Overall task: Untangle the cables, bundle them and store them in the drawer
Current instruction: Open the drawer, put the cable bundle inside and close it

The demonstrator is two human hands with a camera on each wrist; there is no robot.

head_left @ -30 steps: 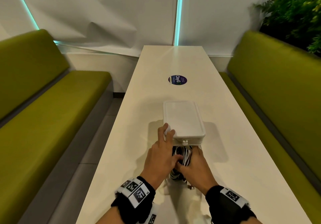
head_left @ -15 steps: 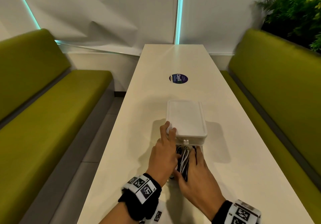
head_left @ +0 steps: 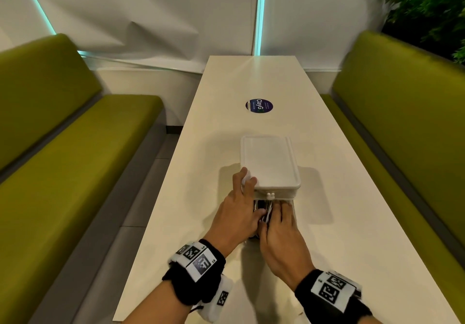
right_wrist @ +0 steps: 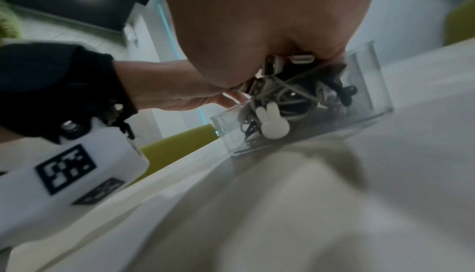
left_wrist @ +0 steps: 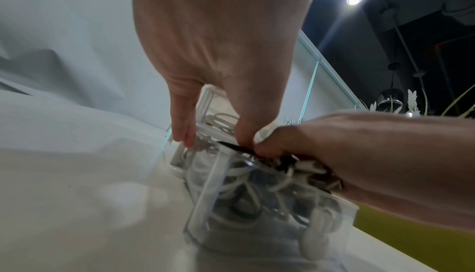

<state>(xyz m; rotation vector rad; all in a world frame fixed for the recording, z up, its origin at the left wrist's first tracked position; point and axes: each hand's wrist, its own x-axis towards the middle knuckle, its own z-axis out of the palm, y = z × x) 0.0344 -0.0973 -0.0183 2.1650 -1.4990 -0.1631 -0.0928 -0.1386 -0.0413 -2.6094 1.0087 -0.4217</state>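
Head view: a white drawer unit (head_left: pixel 270 164) stands on the table (head_left: pixel 352 223), its clear drawer (head_left: pixel 294 213) pulled out toward the person. Left hand (head_left: pixel 237 213) has straight fingers on the unit's corner. Right hand (head_left: pixel 281 233) presses the cables (head_left: pixel 265 210) down with flat fingers.

Left wrist view: cables (left_wrist: pixel 246 187) coil inside the drawer (left_wrist: pixel 205 205).

Right wrist view: a white bunny-shaped tie (right_wrist: pixel 272 122) shows through the drawer (right_wrist: pixel 370 85) wall.

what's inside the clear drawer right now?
The clear drawer holds a tangle of white and black cables and a white rabbit-shaped piece. The right hand covers the top; its fingers are hidden.
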